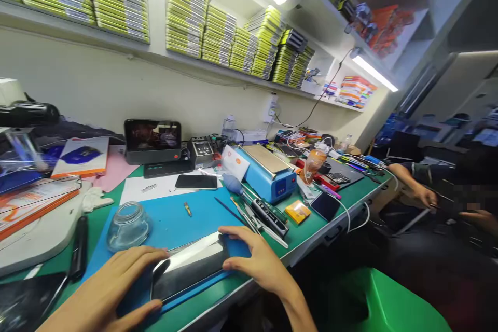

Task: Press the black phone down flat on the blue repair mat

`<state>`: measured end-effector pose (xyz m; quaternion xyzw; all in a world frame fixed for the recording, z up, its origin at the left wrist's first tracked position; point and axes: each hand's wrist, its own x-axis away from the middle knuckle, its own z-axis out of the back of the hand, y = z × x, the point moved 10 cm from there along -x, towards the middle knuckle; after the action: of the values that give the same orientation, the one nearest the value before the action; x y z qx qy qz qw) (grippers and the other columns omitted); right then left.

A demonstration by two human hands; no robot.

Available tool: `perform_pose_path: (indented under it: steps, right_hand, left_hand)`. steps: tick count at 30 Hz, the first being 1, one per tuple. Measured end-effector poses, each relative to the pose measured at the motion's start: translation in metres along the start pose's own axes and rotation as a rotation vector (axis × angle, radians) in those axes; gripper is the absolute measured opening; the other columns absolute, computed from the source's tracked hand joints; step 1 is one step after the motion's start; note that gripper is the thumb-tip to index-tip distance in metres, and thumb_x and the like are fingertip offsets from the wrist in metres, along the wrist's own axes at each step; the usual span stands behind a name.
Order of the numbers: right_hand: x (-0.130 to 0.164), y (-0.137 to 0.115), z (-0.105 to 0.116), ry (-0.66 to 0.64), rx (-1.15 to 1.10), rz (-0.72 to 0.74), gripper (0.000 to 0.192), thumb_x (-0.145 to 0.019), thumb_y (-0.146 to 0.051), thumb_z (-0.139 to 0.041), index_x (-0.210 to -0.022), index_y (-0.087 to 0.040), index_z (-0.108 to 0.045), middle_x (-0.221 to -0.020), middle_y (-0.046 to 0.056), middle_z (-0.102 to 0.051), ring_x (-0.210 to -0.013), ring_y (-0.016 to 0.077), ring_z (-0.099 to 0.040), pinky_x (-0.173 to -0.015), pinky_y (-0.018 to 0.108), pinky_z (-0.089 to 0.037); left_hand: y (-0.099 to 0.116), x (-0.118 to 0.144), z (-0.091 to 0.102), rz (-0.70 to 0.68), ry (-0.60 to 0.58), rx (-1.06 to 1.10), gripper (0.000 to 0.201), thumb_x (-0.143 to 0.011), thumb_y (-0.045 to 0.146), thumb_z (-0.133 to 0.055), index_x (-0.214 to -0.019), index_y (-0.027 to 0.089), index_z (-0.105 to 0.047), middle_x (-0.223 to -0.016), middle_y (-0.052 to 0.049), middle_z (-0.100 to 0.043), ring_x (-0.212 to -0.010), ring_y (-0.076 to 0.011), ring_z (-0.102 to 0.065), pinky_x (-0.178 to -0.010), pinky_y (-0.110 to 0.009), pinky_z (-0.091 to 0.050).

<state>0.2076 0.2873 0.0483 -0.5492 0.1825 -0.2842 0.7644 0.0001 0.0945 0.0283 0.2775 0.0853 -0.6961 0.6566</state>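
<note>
A glossy dark smartphone lies lengthwise along the near edge of the blue mat, bright reflections across its face. My left hand grips its left end, thumb on the near side and fingers on the far side. At the other end, my right hand pinches the phone between thumb and fingers. Just beyond my left hand stands a clear glass jar. A small brass-coloured piece rests on the mat behind the phone. Tweezers, a brush and a black pen-like tool lie beyond my right hand.
Behind the mat, a second phone lies on white paper. A blue heating-plate machine and a smart display stand at the back. A green plastic container is below the bench edge. Another person's arm shows at right.
</note>
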Motion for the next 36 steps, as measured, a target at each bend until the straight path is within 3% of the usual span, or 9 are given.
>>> perform_pose_path:
  steps: [3,7,11,16,21,25,28,31,36]
  right_hand:
    - [-0.001,0.003,-0.002,-0.036,0.002,0.006,0.067,-0.075,-0.025,-0.094,-0.138,-0.036,-0.075,-0.146,0.001,-0.069,-0.139,0.0301,-0.061,-0.125,0.046,-0.044]
    - [-0.001,0.006,-0.004,-0.008,-0.009,0.095,0.054,-0.090,-0.040,-0.083,-0.142,-0.037,-0.070,-0.151,0.003,-0.066,-0.136,0.0293,-0.063,-0.122,0.049,-0.047]
    - [0.004,-0.001,-0.001,0.153,0.108,0.257,0.033,-0.105,-0.043,-0.065,-0.136,-0.034,-0.073,-0.140,0.003,-0.070,-0.129,0.0243,-0.066,-0.115,0.043,-0.051]
    - [0.021,-0.018,-0.005,0.371,0.367,0.509,0.030,-0.109,-0.018,-0.045,-0.121,-0.026,-0.072,-0.118,0.003,-0.074,-0.116,0.0188,-0.067,-0.103,0.036,-0.053]
    - [0.038,-0.022,-0.027,0.370,0.560,0.624,0.029,-0.105,-0.010,-0.050,-0.123,-0.023,-0.068,-0.118,0.005,-0.073,-0.114,0.0197,-0.067,-0.100,0.036,-0.053]
    - [0.046,-0.017,-0.027,0.401,0.473,0.576,0.034,-0.105,-0.015,-0.060,-0.138,-0.024,-0.063,-0.129,0.006,-0.073,-0.123,0.0187,-0.067,-0.108,0.035,-0.053]
    - [0.047,-0.014,-0.025,0.396,0.412,0.554,0.035,-0.105,-0.015,-0.060,-0.138,-0.025,-0.064,-0.130,0.005,-0.073,-0.124,0.0182,-0.068,-0.110,0.035,-0.054]
    - [0.045,-0.013,-0.023,0.392,0.404,0.546,0.035,-0.105,-0.011,-0.058,-0.137,-0.025,-0.066,-0.129,0.004,-0.075,-0.124,0.0182,-0.068,-0.109,0.035,-0.055]
    - [0.049,-0.017,-0.023,0.387,0.400,0.655,0.034,-0.102,-0.003,-0.056,-0.122,-0.025,-0.074,-0.123,0.003,-0.078,-0.122,0.0187,-0.070,-0.113,0.039,-0.056]
  left_hand:
    - [0.010,-0.007,0.002,-0.052,-0.062,-0.015,0.048,-0.101,0.060,-0.065,-0.146,0.047,-0.056,-0.142,0.005,-0.068,-0.122,-0.0216,-0.072,-0.102,-0.027,-0.064]
    - [0.007,-0.005,-0.001,-0.002,-0.165,0.038,0.037,-0.105,0.062,-0.062,-0.139,0.048,-0.060,-0.144,0.004,-0.065,-0.129,-0.0212,-0.067,-0.108,-0.034,-0.062]
    - [0.006,-0.002,-0.003,0.051,-0.210,0.102,0.037,-0.108,0.062,-0.056,-0.141,0.047,-0.057,-0.149,0.003,-0.059,-0.137,-0.0236,-0.060,-0.115,-0.044,-0.057]
    - [0.007,-0.003,-0.002,0.067,-0.216,0.104,0.037,-0.109,0.062,-0.055,-0.142,0.045,-0.056,-0.150,0.002,-0.057,-0.138,-0.0242,-0.057,-0.116,-0.046,-0.053]
    - [0.010,-0.005,0.005,0.026,-0.154,0.101,0.040,-0.105,0.065,-0.061,-0.138,0.044,-0.059,-0.147,0.004,-0.061,-0.132,-0.0245,-0.062,-0.109,-0.042,-0.057]
    - [0.020,-0.012,0.018,-0.021,-0.095,0.116,0.044,-0.103,0.068,-0.062,-0.136,0.040,-0.062,-0.138,0.004,-0.067,-0.123,-0.0265,-0.068,-0.102,-0.041,-0.060]
    - [0.021,-0.015,0.024,0.001,-0.076,0.128,0.048,-0.103,0.070,-0.060,-0.138,0.037,-0.060,-0.134,0.004,-0.069,-0.120,-0.0261,-0.069,-0.102,-0.039,-0.059]
    - [0.019,-0.013,0.022,0.014,-0.110,0.133,0.045,-0.104,0.069,-0.061,-0.136,0.038,-0.059,-0.137,0.006,-0.067,-0.123,-0.0225,-0.067,-0.104,-0.036,-0.055]
    - [0.012,-0.005,0.009,0.026,-0.204,0.100,0.044,-0.105,0.066,-0.062,-0.140,0.040,-0.056,-0.149,0.008,-0.058,-0.135,-0.0184,-0.057,-0.113,-0.033,-0.045]
